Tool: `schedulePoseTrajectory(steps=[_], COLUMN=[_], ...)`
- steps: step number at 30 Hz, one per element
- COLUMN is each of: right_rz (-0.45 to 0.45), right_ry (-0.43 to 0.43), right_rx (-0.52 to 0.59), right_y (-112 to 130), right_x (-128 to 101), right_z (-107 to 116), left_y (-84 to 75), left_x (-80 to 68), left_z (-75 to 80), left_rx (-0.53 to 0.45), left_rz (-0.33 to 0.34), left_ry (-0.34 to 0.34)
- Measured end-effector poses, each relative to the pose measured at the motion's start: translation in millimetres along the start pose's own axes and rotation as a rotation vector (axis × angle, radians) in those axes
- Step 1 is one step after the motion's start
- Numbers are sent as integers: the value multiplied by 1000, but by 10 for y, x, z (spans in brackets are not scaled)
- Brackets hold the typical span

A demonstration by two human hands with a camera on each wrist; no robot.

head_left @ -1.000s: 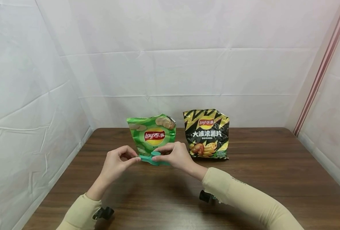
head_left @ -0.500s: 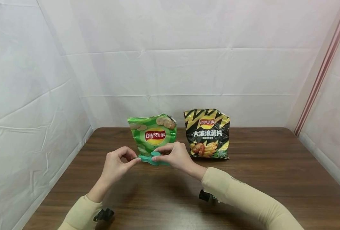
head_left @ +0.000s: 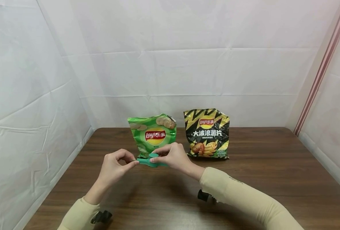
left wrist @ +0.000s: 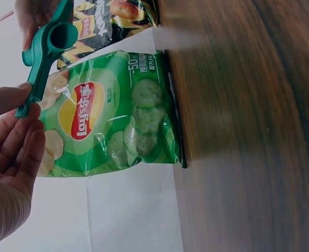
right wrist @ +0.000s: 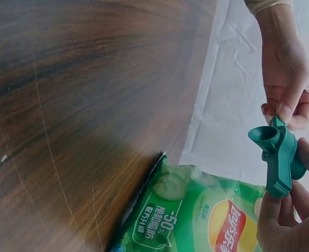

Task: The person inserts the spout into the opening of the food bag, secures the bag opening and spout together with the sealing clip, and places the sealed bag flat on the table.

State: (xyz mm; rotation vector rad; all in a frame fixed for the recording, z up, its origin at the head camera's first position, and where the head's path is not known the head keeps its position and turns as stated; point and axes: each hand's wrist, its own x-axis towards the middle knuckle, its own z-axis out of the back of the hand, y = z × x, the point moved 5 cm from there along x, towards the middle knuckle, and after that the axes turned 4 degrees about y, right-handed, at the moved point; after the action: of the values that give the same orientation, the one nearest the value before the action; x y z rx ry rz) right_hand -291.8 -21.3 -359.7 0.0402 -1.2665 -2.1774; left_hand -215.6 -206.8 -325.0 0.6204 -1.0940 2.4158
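A teal bag clip [head_left: 145, 162] with a funnel-shaped spout [left wrist: 63, 35] and a round cap-like disc [head_left: 153, 155] is held above the table, before a green chip bag [head_left: 155, 135]. My left hand [head_left: 112, 167] pinches the clip's left end between thumb and fingers. On the other side my right hand [head_left: 174, 156] grips the clip at the disc, thumb in front. In the right wrist view the spout faces away from the right fingers [right wrist: 304, 202]. The green bag stands upright behind the clip, apart from it, its lower front partly hidden in the head view.
A black and yellow chip bag [head_left: 206, 134] stands upright to the right of the green one. Both are on a dark wooden table [head_left: 259, 179]. White cloth walls [head_left: 170, 70] rise behind and at the sides.
Both hands and the clip have shifted slightly toward me and to the left, keeping their holds. The two chip bags stay where they were.
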Motion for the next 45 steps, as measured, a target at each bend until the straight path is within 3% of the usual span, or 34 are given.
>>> schedulePoseTrajectory(steps=[3, 9, 13, 28, 33, 45], right_rz=[-9, -37, -38, -82, -84, -152], right_ry=[0, 12, 23, 66, 81, 58], right_rx=[-2, -3, -1, 6, 6, -3], right_y=[7, -15, -14, -44, -32, -69], right_x=[3, 3, -7, -39, -51, -55], right_z=[-4, -27, -48, -145, -196, -197], left_y=[31, 329, 419, 476, 493, 506], left_x=[-14, -46, -70, -120, -121, -146], left_z=[2, -65, -66, -39, -16, -50], left_rx=[-11, -72, -108, -193, -207, -231], left_rz=[8, 51, 66, 103, 72, 79], left_ry=[8, 58, 93, 233, 298, 325])
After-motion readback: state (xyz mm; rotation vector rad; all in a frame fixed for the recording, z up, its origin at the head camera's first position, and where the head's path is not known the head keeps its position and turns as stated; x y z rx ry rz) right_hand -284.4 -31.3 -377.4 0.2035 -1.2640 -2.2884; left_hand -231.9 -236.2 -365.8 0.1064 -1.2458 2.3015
